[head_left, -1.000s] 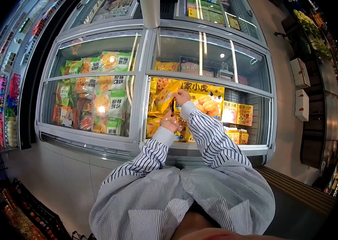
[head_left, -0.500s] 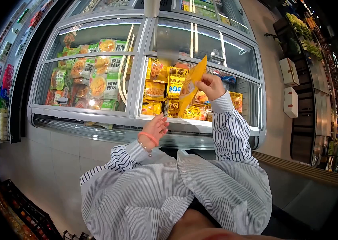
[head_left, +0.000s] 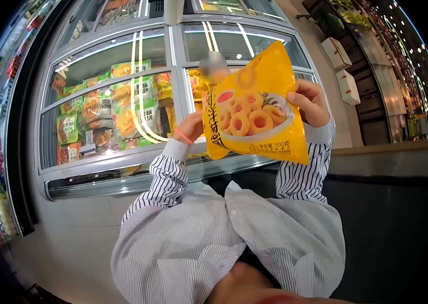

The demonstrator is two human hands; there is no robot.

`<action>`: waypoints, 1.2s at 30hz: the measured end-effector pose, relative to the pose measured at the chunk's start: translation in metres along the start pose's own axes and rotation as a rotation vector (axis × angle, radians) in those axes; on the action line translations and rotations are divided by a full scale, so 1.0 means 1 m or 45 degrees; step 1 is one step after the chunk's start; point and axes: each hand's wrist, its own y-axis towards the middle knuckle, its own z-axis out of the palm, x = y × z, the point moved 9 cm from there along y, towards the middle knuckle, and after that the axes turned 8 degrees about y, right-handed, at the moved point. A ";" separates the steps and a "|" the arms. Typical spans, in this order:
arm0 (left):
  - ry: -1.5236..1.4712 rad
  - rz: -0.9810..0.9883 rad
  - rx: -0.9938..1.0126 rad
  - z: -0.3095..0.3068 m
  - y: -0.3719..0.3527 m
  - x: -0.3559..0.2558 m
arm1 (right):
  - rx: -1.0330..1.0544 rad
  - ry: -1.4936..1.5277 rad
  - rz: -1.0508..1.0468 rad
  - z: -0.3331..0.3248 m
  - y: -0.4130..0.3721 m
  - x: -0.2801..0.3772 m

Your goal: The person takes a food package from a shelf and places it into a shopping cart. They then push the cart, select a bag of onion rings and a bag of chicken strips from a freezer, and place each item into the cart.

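A yellow bag of frozen onion rings is held up in front of me, tilted, its printed front with a bowl of rings facing me. My right hand is closed on its right edge, thumb on the front and fingers behind. At the left edge of the bag, my left hand grips its side; the fingertips are partly hidden by the bag. A pink band circles my left wrist. Behind the bag, more yellow packets lie in the glass-topped freezer, mostly covered from view.
Green and white food bags fill the freezer's left section under sliding glass. Shelves of goods stand at far left. White boxes sit on the floor at right, beside produce racks. A blurred round patch covers part of the freezer.
The bag has come up out of the freezer toward me and turned from edge-on to face me. My left hand has moved up to its left edge. The view has shifted right.
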 end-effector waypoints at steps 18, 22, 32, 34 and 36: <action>0.082 -0.826 0.555 0.092 -0.115 0.132 | -1.503 0.091 -0.043 0.135 -0.336 -0.019; 0.263 -0.872 0.617 0.117 -0.136 0.155 | -1.872 0.070 -0.040 0.183 -0.427 -0.036; 0.770 -0.457 1.198 0.229 -0.214 0.185 | -2.542 0.104 -0.025 0.356 -0.618 -0.134; 0.823 -0.468 1.307 0.261 -0.255 0.190 | -2.679 0.128 -0.007 0.399 -0.642 -0.146; 0.864 -0.447 1.426 0.288 -0.297 0.203 | -2.764 0.120 0.012 0.442 -0.670 -0.155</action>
